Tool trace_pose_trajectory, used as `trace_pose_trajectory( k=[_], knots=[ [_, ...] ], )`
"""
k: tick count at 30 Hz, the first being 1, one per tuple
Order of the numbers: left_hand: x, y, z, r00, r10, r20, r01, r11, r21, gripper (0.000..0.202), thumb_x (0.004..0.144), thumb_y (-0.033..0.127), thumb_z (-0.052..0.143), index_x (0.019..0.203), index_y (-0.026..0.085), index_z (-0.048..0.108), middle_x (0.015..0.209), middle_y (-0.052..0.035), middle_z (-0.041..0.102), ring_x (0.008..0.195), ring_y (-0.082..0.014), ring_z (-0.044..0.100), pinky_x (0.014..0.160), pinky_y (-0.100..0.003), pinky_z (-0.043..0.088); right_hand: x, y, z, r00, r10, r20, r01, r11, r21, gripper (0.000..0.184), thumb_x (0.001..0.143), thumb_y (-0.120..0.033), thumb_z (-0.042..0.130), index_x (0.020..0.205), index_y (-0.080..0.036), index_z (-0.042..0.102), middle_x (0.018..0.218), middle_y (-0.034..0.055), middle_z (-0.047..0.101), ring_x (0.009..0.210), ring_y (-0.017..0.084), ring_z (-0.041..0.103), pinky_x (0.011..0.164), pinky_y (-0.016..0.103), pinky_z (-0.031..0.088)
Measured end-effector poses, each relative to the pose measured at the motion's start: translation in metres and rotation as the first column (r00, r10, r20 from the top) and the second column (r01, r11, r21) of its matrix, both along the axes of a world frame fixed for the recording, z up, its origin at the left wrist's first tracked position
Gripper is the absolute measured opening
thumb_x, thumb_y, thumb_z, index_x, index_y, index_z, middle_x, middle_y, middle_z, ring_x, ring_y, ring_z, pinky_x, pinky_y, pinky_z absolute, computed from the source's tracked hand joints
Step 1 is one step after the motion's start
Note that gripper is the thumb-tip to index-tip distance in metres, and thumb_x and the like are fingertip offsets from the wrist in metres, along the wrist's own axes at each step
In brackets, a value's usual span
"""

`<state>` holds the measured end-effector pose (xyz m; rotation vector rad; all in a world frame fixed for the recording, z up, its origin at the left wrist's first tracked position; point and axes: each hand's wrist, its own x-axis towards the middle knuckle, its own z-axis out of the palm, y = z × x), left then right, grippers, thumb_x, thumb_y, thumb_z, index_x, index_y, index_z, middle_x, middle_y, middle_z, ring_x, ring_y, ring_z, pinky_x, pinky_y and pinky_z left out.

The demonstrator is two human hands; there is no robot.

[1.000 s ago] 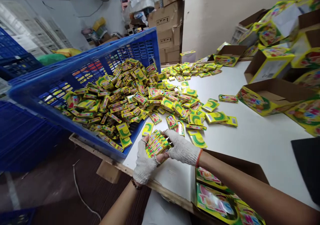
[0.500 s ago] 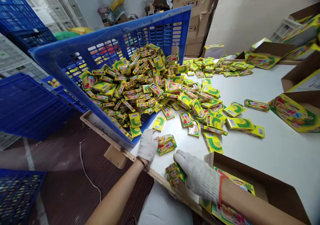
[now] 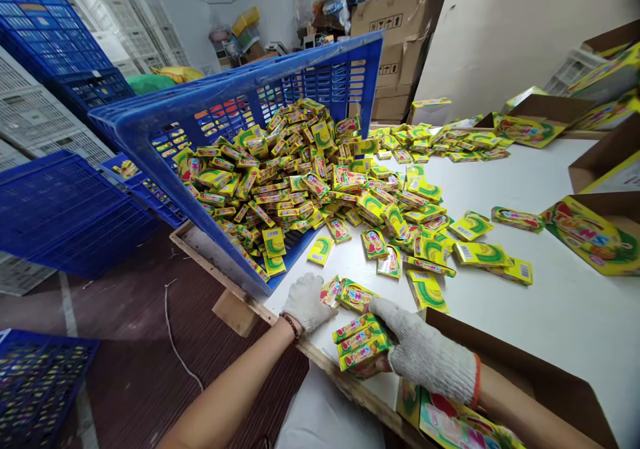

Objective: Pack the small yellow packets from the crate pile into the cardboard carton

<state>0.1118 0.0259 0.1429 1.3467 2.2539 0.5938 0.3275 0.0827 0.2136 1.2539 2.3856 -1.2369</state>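
Note:
My right hand (image 3: 417, 339), in a white knit glove with an orange cuff, is closed around a stack of small yellow-green cartons (image 3: 363, 344) printed with fruit. It holds them just above the table's front edge. My left hand (image 3: 307, 301), also gloved, is curled against a small carton (image 3: 330, 292) with its fingers around the near end. Another small carton (image 3: 356, 296) touches that one on the right, between both hands. Beneath my right forearm stands an open display box (image 3: 500, 342), partly hidden by the arm.
A blue crate (image 3: 240, 76) lies tipped on its side, spilling a heap of small cartons (image 3: 295, 182) over the white table (image 3: 500, 302). More open display boxes (image 3: 590, 236) stand at the right. Blue crates (image 3: 65, 209) are stacked at the left.
My right hand has turned and raised its stack, so the printed sides now show. The cartons by my left hand have been separated and shifted slightly, one tilting against my fingers.

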Motion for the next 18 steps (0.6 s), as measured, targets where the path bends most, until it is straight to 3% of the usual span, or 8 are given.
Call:
trace_pose_trajectory(
  k=[3, 6, 9, 12, 15, 18],
  knots=[
    [0.003, 0.001, -0.004, 0.998, 0.048, 0.045, -0.050, 0.998, 0.040, 0.029, 0.071, 0.026, 0.076, 0.094, 0.019, 0.059, 0.101, -0.0098, 0.066, 0.098, -0.0275, 0.063, 0.086, -0.035, 0.047, -0.003, -0.002, 0.005, 1.000, 0.013, -0.018, -0.013, 1.000, -0.008, 0.075, 0.053, -0.020, 0.074, 0.126, -0.023, 0.057, 0.117, 0.0071, 0.065, 0.111, 0.030, 0.062, 0.099, 0.040, 0.049],
    [-0.001, -0.001, -0.003, 0.989, 0.064, 0.135, -0.082, 0.988, 0.131, 0.017, 0.086, 0.017, 0.056, 0.103, 0.020, 0.056, 0.099, -0.0054, 0.068, 0.092, -0.0197, 0.064, 0.084, -0.030, 0.049, -0.005, 0.003, 0.007, 0.986, -0.013, -0.167, 0.008, 1.000, -0.030, 0.064, 0.052, -0.018, 0.073, 0.113, -0.022, 0.057, 0.125, 0.0090, 0.062, 0.112, 0.030, 0.061, 0.099, 0.041, 0.049],
    [-0.002, -0.004, 0.004, 0.957, -0.087, 0.276, 0.024, 0.974, 0.225, 0.021, 0.084, 0.014, 0.056, 0.104, 0.022, 0.059, 0.102, -0.0006, 0.071, 0.093, -0.0154, 0.065, 0.083, -0.024, 0.050, -0.007, 0.016, 0.005, 0.935, -0.072, -0.347, 0.046, 0.996, -0.082, 0.057, 0.051, -0.019, 0.073, 0.104, -0.021, 0.053, 0.140, 0.0130, 0.052, 0.122, 0.032, 0.056, 0.100, 0.042, 0.049],
    [-0.004, 0.005, 0.012, 0.913, -0.159, 0.375, 0.072, 0.969, 0.236, 0.011, 0.089, 0.026, 0.055, 0.089, 0.020, 0.064, 0.089, -0.0015, 0.071, 0.086, -0.0175, 0.065, 0.077, -0.026, 0.051, -0.009, 0.028, 0.003, 0.888, -0.115, -0.446, -0.001, 0.968, -0.251, 0.053, 0.055, -0.030, 0.077, 0.098, -0.023, 0.045, 0.105, 0.0062, 0.066, 0.093, 0.026, 0.065, 0.073, 0.037, 0.056],
    [-0.013, 0.030, 0.012, 0.952, 0.046, 0.301, -0.114, 0.971, 0.211, 0.018, 0.088, 0.035, 0.057, 0.083, 0.018, 0.062, 0.095, -0.0079, 0.067, 0.100, -0.0255, 0.062, 0.089, -0.035, 0.048, -0.008, 0.030, 0.005, 0.893, -0.160, -0.420, 0.042, 0.960, -0.276, 0.058, 0.057, -0.035, 0.079, 0.100, -0.024, 0.041, 0.084, -0.0009, 0.064, 0.073, 0.020, 0.063, 0.056, 0.029, 0.050],
    [-0.021, 0.059, 0.006, 0.941, 0.223, 0.256, -0.276, 0.941, 0.194, 0.027, 0.067, 0.024, 0.077, 0.086, 0.017, 0.060, 0.117, -0.0165, 0.060, 0.128, -0.0390, 0.047, 0.105, -0.048, 0.037, -0.007, 0.027, 0.006, 0.887, -0.214, -0.409, 0.096, 0.952, -0.289, 0.075, 0.053, -0.035, 0.080, 0.116, -0.022, 0.040, 0.101, 0.0047, 0.066, 0.086, 0.023, 0.066, 0.066, 0.032, 0.055]
  ],
)
